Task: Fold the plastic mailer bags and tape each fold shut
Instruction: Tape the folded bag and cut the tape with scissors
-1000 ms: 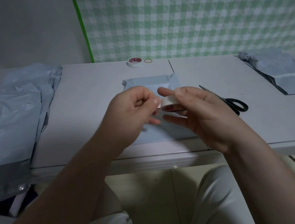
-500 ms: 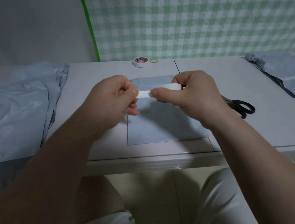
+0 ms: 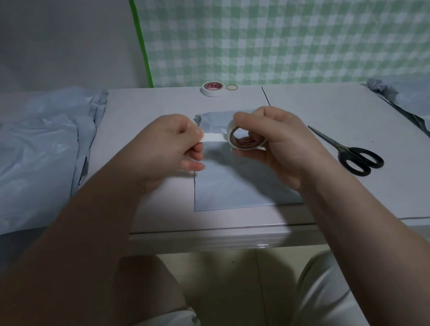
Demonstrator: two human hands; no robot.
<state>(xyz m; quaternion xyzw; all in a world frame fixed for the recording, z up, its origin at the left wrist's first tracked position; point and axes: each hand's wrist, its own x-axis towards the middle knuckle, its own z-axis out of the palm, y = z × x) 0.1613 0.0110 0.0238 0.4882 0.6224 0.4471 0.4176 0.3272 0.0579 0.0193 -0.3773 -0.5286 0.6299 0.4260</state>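
Observation:
A folded pale blue mailer bag lies flat on the white table in front of me. Above it my right hand grips a white tape roll with a red-printed core, its opening turned toward me. My left hand pinches the free end of the tape strip, which stretches a short way from the roll to my fingers. Both hands hover over the upper half of the bag and hide part of it.
Black-handled scissors lie to the right of the bag. A second tape roll and a rubber band sit at the table's back edge. Piles of mailer bags lie at the left and at the far right.
The roll has been turned so its opening faces me, and a short length of tape now spans between my two hands. Both hands sit slightly farther apart.

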